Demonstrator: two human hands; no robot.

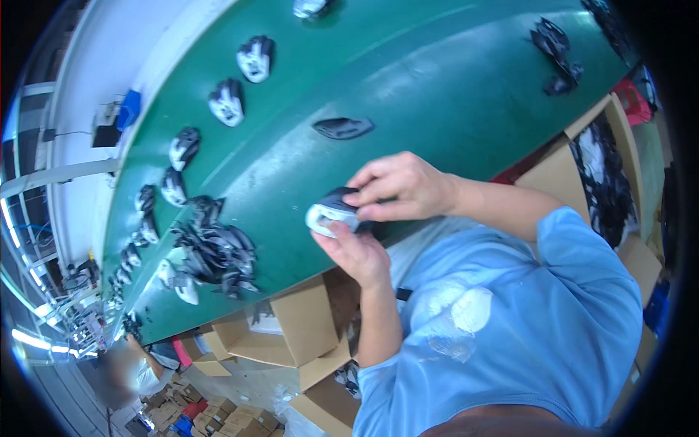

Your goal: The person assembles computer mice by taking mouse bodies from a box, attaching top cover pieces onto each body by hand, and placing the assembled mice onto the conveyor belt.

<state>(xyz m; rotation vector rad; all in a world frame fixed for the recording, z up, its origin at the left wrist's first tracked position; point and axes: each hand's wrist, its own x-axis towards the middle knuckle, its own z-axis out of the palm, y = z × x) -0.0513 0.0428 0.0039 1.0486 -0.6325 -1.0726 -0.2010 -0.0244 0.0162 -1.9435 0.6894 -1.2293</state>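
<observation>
Just over the table's near edge, I hold a rounded black-and-white shell-shaped part [328, 213] with an opening in its white end. My left hand [358, 255] is closed around it from below, its thumb at the white end. From the other side my right hand [408, 188] pinches the dark upper part with bent fingers. Whether a separate small piece sits under those fingertips is hidden. A flat, dark, pointed oval piece [344, 128] lies on the green table [437, 109] beyond my hands.
Similar black-and-white parts [255, 58] form a row along the far side. A pile of dark pieces [215, 247] lies left, and more dark pieces [557, 51] far right. Open cardboard boxes [306, 320] stand against the near edge. Another person [135, 371] is at the table's left end.
</observation>
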